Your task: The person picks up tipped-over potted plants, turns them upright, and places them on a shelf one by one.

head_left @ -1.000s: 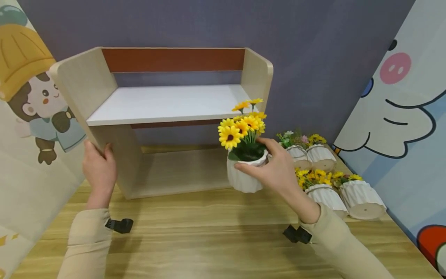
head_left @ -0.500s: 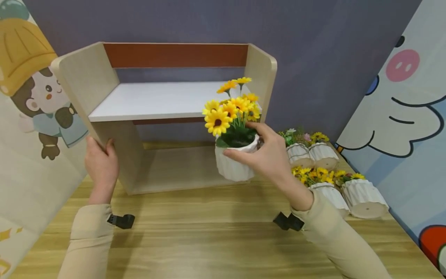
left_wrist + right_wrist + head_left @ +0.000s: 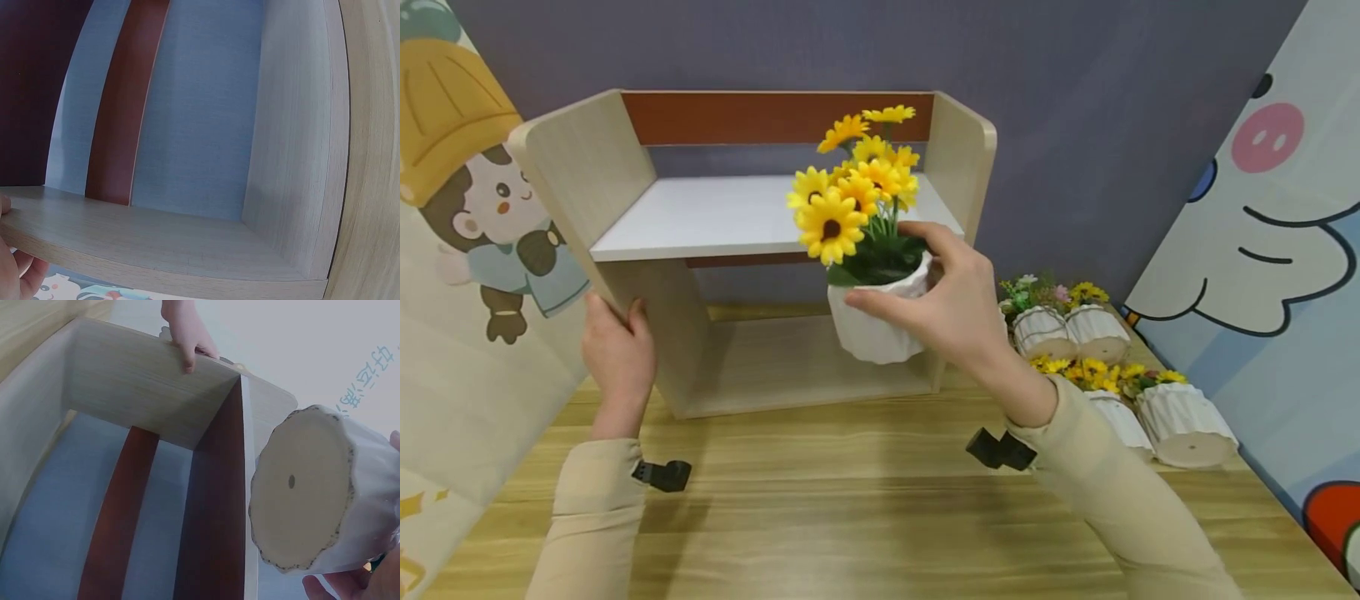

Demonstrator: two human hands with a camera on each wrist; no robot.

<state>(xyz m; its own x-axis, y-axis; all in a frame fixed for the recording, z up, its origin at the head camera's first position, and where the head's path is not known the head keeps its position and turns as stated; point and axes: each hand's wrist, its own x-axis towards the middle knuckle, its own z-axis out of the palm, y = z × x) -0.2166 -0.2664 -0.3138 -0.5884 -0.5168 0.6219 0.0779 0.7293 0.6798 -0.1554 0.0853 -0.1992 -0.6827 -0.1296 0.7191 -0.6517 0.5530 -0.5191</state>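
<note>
My right hand [image 3: 955, 296] grips a white ribbed flowerpot [image 3: 880, 329] by its rim, thumb in front and fingers behind. Yellow artificial sunflowers [image 3: 857, 192] with dark green leaves fill the pot. It hangs in front of a two-level wooden shelf [image 3: 775, 221], overlapping the white middle board in the head view. The right wrist view shows the pot's pale underside [image 3: 300, 487] with a small hole, beside the board's edge. My left hand [image 3: 619, 346] holds the front edge of the shelf's left side panel; in the left wrist view its fingers [image 3: 31, 275] wrap that edge.
Several more white flowerpots [image 3: 1183, 425] with flowers lie tipped on their sides on the wooden table [image 3: 820, 500] at the right. A dark grey wall [image 3: 1075, 125] stands behind the shelf, and cartoon-printed panels [image 3: 1240, 275] flank both sides.
My right hand has carried the potted sunflowers up and to the left, closer before the shelf's middle board. The left hand keeps its hold on the side panel.
</note>
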